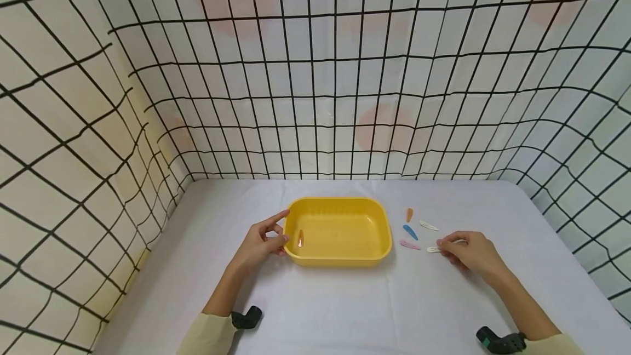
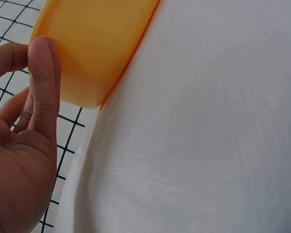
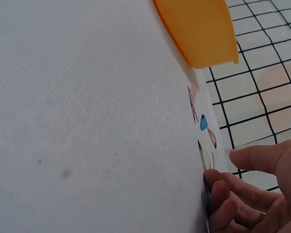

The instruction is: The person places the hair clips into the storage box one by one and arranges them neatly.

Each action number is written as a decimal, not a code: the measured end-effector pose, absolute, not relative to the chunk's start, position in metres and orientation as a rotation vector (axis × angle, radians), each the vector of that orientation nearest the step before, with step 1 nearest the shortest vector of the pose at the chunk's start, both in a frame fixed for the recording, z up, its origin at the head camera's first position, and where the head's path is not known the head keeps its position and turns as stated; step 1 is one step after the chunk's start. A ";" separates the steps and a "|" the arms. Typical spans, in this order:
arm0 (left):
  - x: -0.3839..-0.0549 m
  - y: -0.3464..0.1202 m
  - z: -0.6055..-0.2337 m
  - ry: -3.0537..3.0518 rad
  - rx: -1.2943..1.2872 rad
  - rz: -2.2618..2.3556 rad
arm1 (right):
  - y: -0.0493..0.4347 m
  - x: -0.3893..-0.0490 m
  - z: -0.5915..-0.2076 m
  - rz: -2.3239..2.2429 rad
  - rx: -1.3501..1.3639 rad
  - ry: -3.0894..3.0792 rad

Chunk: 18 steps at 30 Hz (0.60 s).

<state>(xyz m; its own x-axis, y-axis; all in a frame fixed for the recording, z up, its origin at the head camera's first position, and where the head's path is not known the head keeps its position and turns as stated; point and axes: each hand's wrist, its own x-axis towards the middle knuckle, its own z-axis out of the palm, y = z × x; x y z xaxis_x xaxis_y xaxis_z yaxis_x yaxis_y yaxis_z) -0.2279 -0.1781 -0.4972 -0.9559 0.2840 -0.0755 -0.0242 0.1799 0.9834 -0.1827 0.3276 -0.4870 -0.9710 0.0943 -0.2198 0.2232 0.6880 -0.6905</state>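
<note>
A yellow tray [image 1: 340,262] stands on the white cloth, with one orange hair clip [image 1: 300,238] inside near its left end. My left hand [image 1: 263,242] holds the tray's left rim, thumb and forefinger at the edge. To the right of the tray, my right hand [image 1: 468,251] reaches down to a white hair clip [image 1: 433,249], fingertips at its right end. In the right wrist view the thumb [image 3: 252,158] stands apart from the other fingers. Nearby lie a pink clip [image 1: 409,245], a blue clip [image 1: 410,232], an orange clip [image 1: 409,215] and another white clip [image 1: 428,225].
White cloth [image 1: 315,311] covers the table. Black wire grid panels [image 1: 335,97] with white fabric behind rise at the back and both sides. A dark camera mount sits on each wrist, the left mount [image 1: 247,318] and the right mount [image 1: 500,340].
</note>
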 end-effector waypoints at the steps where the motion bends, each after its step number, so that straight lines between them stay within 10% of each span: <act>1: -0.228 -0.178 -0.497 2.213 0.255 1.855 | 0.327 -0.184 -0.487 -1.137 0.250 2.750; 18: -0.226 -0.179 -0.497 2.207 0.275 1.858 | 0.315 -0.193 -0.499 -0.959 0.214 3.006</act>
<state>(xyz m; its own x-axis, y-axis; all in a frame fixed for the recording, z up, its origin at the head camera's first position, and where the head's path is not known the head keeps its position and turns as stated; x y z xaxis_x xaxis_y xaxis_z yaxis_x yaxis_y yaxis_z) -0.2255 -0.1792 -0.4966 -0.9526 0.2975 -0.0642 -0.0125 0.1724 0.9850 -0.1931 0.3153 -0.4993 -0.9906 0.1352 -0.0207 0.1222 0.8070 -0.5778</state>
